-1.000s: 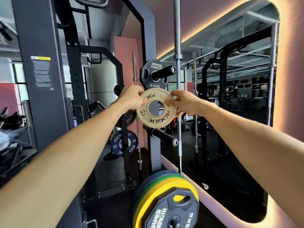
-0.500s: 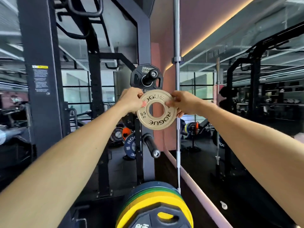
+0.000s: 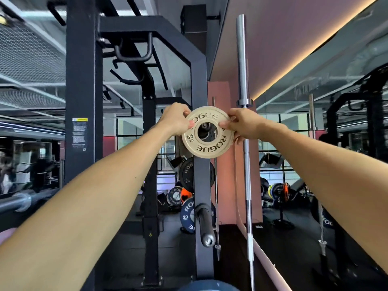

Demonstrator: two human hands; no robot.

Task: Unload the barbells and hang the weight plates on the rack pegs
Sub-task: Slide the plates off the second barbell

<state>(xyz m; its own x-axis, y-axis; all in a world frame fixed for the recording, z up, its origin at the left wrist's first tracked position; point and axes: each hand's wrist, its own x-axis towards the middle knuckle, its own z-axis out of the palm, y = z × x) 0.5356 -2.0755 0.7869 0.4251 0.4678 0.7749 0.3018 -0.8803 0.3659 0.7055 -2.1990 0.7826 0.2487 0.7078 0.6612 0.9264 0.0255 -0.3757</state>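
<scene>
Both hands are raised at arm's length and pinch one small tan weight plate (image 3: 207, 132) between them: the left hand (image 3: 175, 118) grips its upper left rim, thumb on the face and fingers curled behind, and the right hand (image 3: 241, 123) grips the upper right rim the same way. The plate, marked ROGUE and 0.5 KG, is held upright and face-on in front of the black rack upright (image 3: 200, 185). Through its centre hole the end of a rack peg (image 3: 206, 131) shows; whether the plate is already on it I cannot tell. Below the hands a second, bare peg (image 3: 205, 225) juts out from the same upright. Just right of the right hand a silver barbell (image 3: 243, 80) stands vertically. Beyond the hands, behind the upright, hang a black plate (image 3: 186, 174) and a blue 20 plate (image 3: 187, 215).
</scene>
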